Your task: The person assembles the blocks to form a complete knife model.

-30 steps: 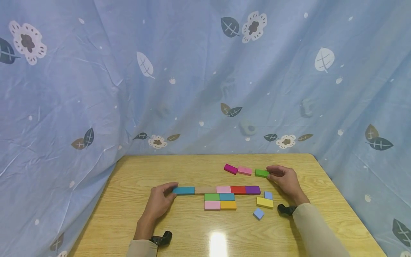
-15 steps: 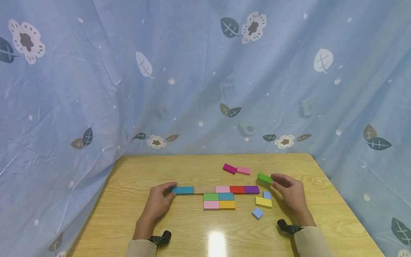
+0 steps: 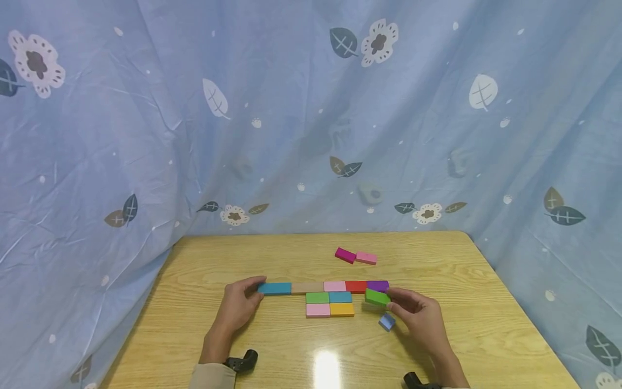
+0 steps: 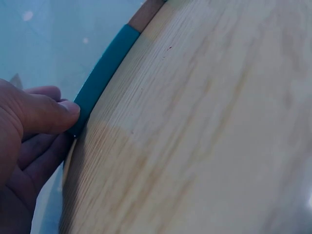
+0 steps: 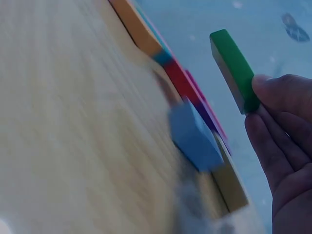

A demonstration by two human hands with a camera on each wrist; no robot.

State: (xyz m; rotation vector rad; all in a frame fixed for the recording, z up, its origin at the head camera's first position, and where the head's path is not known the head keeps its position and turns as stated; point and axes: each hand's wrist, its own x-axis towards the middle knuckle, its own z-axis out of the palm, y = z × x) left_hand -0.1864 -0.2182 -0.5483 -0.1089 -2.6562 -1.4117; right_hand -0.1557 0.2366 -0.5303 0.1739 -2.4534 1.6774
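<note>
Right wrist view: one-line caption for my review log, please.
The right hand pinches one end of a green block; a blurred blue block sits on the wooden table.

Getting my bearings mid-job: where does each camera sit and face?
Head: on the head, facing forward and down at the wooden table; left hand and right hand show.
Left wrist: worn there, facing the long teal block; left hand shows.
Right wrist: worn there, facing the held green block; right hand shows.
Head and right wrist both show that block.
</note>
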